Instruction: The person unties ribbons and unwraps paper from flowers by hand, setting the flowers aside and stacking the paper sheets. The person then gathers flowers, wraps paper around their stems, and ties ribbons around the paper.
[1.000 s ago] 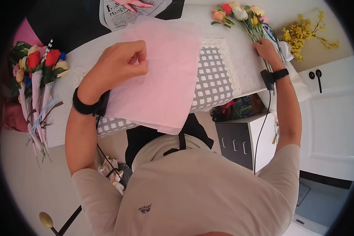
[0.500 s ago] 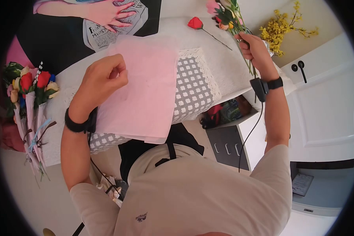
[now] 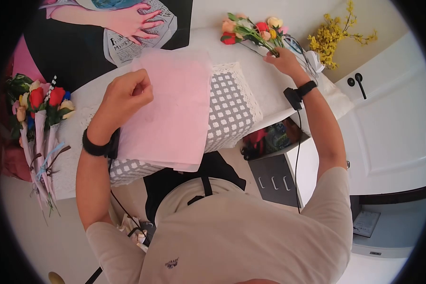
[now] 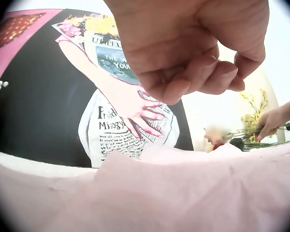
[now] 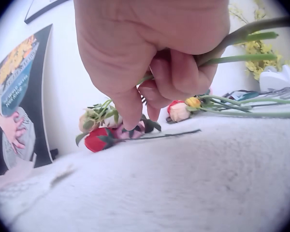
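My right hand [image 3: 288, 64] grips the green stems [image 5: 241, 58] of artificial flowers at the table's back right. Beyond its fingers in the right wrist view, a pale rose [image 5: 89, 120] and green leaves show low over the white cloth. A red rose [image 5: 99, 141] lies there with its stem along the cloth. More flowers, among them a yellow rose [image 5: 192, 102], lie behind the hand. My left hand [image 3: 123, 102] is over the left part of pink wrapping paper [image 3: 175, 113], its fingers loosely curled around nothing.
Several wrapped flower bunches [image 3: 40, 137] tied with ribbons lie at the table's left. A grey checked cloth [image 3: 227, 104] is under the paper. Behind stands a black picture [image 3: 71, 47]. Yellow blossoms [image 3: 329, 42] and a white object [image 3: 314, 62] are at the back right.
My right hand dips from the raised bunch, and the held blooms now reach left near the red rose laid on the cloth. The left hand stays over the paper. The view has shifted.
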The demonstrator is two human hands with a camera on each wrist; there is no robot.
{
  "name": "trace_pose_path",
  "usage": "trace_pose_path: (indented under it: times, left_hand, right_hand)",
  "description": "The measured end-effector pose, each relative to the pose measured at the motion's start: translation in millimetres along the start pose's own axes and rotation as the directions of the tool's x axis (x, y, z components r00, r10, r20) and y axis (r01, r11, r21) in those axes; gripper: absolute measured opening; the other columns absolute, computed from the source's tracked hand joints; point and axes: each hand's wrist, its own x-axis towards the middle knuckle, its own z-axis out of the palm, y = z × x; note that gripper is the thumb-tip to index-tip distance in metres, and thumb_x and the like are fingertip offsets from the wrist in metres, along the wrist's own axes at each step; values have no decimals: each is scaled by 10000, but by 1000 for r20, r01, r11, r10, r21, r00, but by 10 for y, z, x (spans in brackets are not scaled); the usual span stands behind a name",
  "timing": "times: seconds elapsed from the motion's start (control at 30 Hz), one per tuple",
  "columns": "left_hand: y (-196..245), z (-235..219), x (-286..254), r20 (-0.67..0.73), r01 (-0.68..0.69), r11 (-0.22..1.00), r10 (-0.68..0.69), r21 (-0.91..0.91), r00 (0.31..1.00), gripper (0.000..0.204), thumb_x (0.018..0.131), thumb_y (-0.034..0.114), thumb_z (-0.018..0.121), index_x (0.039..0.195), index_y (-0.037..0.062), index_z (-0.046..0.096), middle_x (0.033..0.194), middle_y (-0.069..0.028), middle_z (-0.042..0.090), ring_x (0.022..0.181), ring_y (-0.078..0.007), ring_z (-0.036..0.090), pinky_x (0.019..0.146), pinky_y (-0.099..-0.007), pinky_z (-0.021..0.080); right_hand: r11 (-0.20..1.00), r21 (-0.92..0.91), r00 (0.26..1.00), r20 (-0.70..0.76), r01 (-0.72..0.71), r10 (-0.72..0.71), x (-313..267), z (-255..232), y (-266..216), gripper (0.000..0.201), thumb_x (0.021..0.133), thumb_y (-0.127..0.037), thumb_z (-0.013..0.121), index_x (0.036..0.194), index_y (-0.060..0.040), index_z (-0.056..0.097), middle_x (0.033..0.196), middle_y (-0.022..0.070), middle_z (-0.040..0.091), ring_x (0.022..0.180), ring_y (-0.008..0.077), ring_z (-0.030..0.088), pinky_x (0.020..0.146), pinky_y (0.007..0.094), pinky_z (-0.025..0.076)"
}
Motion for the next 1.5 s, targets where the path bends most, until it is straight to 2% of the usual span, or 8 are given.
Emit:
trace_pose_path:
  times: [0.47, 0.87, 1.07, 1.13, 1.17, 1.23, 1.37, 1.5]
  left_hand:
    - [38, 0, 1, 7, -53, 996, 53, 69, 999, 143, 866, 49, 655, 882, -5, 524, 764, -64, 504, 673, -151, 457, 627, -300, 407]
    - [330, -82, -57, -64, -120, 983, 130, 140, 989, 154, 815, 71, 697, 874, 23, 562, 773, -87, 557, 691, -228, 535, 654, -352, 454]
    - [975, 74, -335, -39, -332, 693, 461, 640, 887, 290, 711, 83, 766, 966, 125, 634, 1017, -51, 596, 897, -243, 564, 742, -382, 445]
    - [1033, 226, -395, -128, -367, 483, 726, 795, 676, 466, 643, 125, 799, 1090, 180, 675, 1145, -31, 606, 990, -256, 564, 835, -402, 445]
    - [1027, 294, -348, -118, -352, 482, 707, 803, 697, 466, 643, 125, 799, 1090, 180, 675, 1145, -31, 606, 990, -256, 564, 835, -402, 445]
    - [943, 370, -204, -176, -201, 282, 888, 938, 426, 190, 754, 173, 670, 929, 152, 601, 997, -4, 553, 963, -212, 543, 877, -410, 457]
    - [906, 199, -455, -49, -250, 459, 545, 852, 837, 616, 552, 216, 843, 1134, 152, 650, 1094, -11, 593, 1031, -255, 550, 922, -429, 426]
    - [826, 178, -621, -20, -241, 598, 396, 765, 918, 528, 568, 190, 829, 1044, 117, 614, 1000, -28, 561, 981, -268, 538, 902, -435, 423]
  right_hand:
    - [998, -61, 1000, 20, -12, 13, 35, 163, 193, 362, 918, -360, 732, 987, -6, 701, 993, 242, 732, 964, 405, 702, 834, 474, 527]
    - [951, 305, 998, 25, 43, -53, -515, -236, -440, 286, 1044, -283, 638, 917, -32, 587, 733, 5, 598, 651, 115, 527, 610, 308, 434]
    - [662, 730, 915, 366, -169, -171, -1146, -692, -1776, 290, 1054, -266, 650, 906, -18, 621, 735, -34, 586, 670, 79, 523, 608, 268, 412]
    - [699, 714, 849, 384, -22, -364, -1343, -632, -2169, 284, 1048, -270, 652, 921, -17, 629, 724, -22, 585, 663, 88, 518, 605, 281, 412]
    - [685, 728, 834, 394, -26, -387, -1401, -547, -2273, 284, 1048, -270, 652, 921, -17, 629, 724, -22, 585, 663, 88, 518, 605, 281, 412]
    - [653, 757, 745, 448, -21, -495, -1479, -420, -2435, 271, 1040, -260, 662, 929, -14, 631, 710, -3, 581, 666, 103, 519, 616, 288, 414]
    - [697, 716, 661, 513, 21, -547, -1534, -352, -2649, 267, 1035, -255, 663, 931, -11, 627, 700, 11, 575, 661, 121, 522, 622, 301, 419]
    - [735, 669, 644, 515, 110, -566, -1512, -239, -2701, 284, 1036, -257, 652, 927, 3, 621, 696, 56, 591, 645, 172, 537, 623, 360, 440]
